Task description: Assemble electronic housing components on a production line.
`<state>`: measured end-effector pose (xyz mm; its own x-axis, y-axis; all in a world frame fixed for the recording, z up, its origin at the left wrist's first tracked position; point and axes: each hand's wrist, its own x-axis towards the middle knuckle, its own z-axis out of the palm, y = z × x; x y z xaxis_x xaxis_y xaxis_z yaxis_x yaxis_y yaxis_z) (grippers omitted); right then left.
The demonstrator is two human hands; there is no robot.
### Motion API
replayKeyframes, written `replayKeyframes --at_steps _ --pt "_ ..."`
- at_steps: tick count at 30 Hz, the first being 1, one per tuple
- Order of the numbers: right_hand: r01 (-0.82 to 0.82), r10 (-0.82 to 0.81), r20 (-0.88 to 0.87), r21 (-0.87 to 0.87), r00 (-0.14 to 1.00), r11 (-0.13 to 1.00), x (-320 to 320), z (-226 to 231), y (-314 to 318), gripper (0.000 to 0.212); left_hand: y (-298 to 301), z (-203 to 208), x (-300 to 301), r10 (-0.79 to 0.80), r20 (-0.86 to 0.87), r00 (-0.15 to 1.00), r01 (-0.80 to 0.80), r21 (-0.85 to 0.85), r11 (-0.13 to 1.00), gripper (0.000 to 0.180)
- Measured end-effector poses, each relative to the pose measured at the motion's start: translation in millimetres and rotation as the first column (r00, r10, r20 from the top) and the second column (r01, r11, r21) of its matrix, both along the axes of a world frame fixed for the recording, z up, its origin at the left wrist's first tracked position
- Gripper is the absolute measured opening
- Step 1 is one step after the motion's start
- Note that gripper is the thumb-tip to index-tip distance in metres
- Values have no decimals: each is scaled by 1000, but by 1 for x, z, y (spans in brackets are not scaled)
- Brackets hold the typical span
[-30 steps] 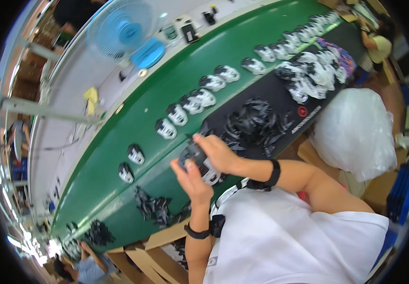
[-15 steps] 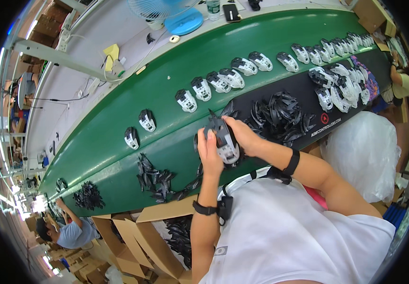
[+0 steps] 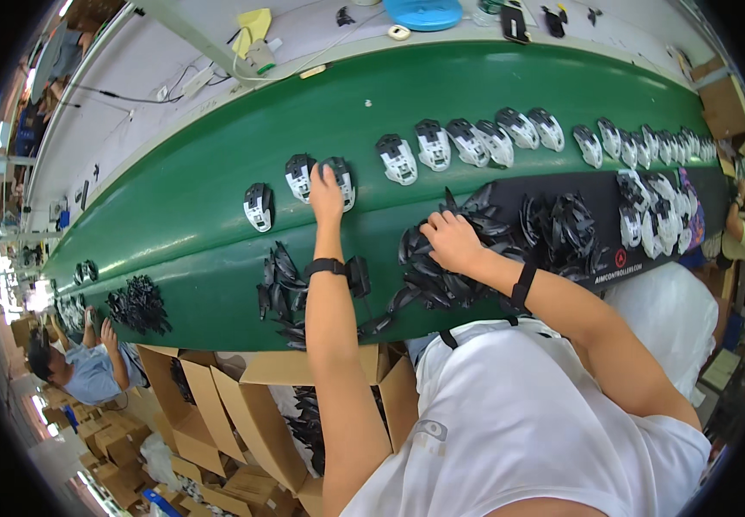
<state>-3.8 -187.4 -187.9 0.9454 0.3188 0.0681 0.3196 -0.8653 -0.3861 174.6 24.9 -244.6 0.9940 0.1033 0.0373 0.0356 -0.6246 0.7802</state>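
On the green belt, my left hand (image 3: pixel 328 196) is closed around a black-and-white computer mouse shell (image 3: pixel 346 183). Another mouse shell (image 3: pixel 299 175) lies just left of it, and one more (image 3: pixel 259 207) sits farther left. My right hand (image 3: pixel 454 243) reaches into a pile of curved black plastic pieces (image 3: pixel 433 280). Its fingers are curled down at the pile's far side, and what they pinch is hidden. To the right, a second heap of black pieces (image 3: pixel 562 231) rests on a black mat (image 3: pixel 510 191).
A row of mouse shells (image 3: pixel 433 145) runs along the green belt (image 3: pixel 217 146) toward the far right. White shells (image 3: pixel 661 215) are heaped on the mat. Open cardboard boxes (image 3: pixel 256 422) stand below the near edge. Co-workers sit at left (image 3: pixel 97 370) and far right (image 3: pixel 730 228).
My hands have parted from the mouse shell they held together. The left carried it away to the belt's row; the right moved to the pile of black pieces. The view has shifted.
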Motion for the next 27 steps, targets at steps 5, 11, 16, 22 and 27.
replayKeyframes --at_steps 5,11,16,22,27 --pt "41 -50 -133 -72 990 997 2 -6 -16 23 -45 20 6 -162 389 907 -20 424 906 49" --pt "231 -84 -307 482 948 845 -16 36 -32 35 -102 40 -5 -177 19 984 119 666 736 75" --pt "538 -273 -498 529 823 656 -37 72 -65 33 -114 40 -19 -173 41 984 94 706 702 72" --pt "448 -38 -553 629 832 635 -68 94 -119 18 -132 96 -85 -212 -43 976 190 -297 936 69" --pt "467 212 -594 767 776 439 -81 121 -123 30 -157 131 -197 -563 -69 823 262 -835 485 56"
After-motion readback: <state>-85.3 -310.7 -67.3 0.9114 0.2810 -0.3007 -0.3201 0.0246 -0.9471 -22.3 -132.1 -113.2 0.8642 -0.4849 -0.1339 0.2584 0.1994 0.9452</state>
